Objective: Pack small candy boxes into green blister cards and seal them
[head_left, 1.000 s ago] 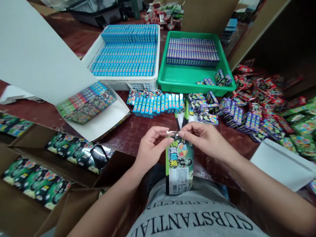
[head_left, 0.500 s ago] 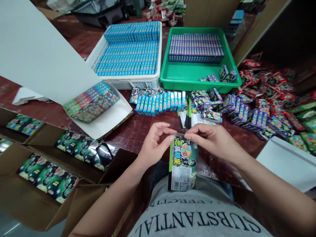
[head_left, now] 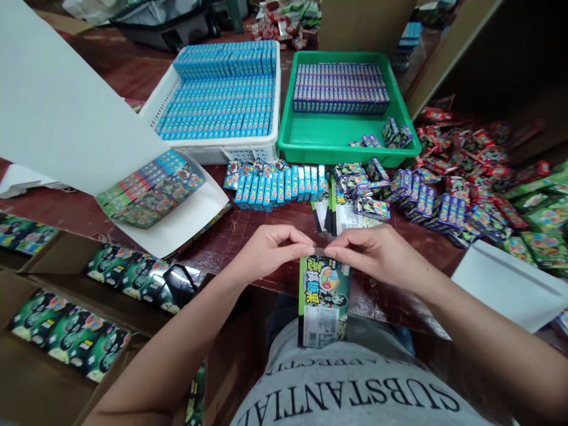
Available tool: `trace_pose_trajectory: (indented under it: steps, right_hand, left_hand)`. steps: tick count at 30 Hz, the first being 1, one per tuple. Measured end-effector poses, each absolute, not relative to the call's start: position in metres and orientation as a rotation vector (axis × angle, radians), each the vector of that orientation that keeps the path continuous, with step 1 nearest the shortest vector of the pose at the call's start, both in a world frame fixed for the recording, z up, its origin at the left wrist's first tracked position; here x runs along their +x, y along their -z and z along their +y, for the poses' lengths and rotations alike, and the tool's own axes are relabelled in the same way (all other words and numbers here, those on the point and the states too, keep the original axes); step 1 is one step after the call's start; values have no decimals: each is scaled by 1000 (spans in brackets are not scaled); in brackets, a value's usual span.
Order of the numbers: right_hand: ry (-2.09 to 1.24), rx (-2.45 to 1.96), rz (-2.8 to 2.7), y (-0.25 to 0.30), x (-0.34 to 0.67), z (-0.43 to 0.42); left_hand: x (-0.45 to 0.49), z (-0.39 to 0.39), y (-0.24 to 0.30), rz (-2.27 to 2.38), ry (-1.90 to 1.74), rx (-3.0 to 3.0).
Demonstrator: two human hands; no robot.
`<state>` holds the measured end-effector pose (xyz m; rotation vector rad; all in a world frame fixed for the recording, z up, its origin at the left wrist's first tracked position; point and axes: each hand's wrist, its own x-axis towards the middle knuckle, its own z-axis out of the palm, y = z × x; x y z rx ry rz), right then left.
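Note:
A flat green-and-black printed candy packet, with a white label on its lower half, hangs upright in front of my shirt. My left hand pinches its top edge with thumb and forefinger. On the right side of that same edge, my right hand is closed in a pinch too. A thin strip shows between the two sets of fingertips. Just beyond my hands, more flat packets lie on the dark red table, partly under small purple boxes. A row of small blue boxes stands to their left.
A white basket of blue boxes and a green tray partly filled with purple boxes stand behind. At left are an open white display box and cartons of green packs. Red packs and a white lid lie at right.
The view has shifted slightly, so the surroundings sit further left. My fingertips have drawn closer together along the packet's top edge, both still pinching it.

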<state>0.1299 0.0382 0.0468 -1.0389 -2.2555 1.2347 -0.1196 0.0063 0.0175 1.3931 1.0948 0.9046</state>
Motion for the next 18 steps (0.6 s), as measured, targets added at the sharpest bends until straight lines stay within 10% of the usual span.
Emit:
trace_pose_trajectory:
  steps: [18]
  right_hand:
    - [-1180,-1117,-2197,-46,128,35]
  left_hand:
    - [-129,23,-18,929,-840,1624]
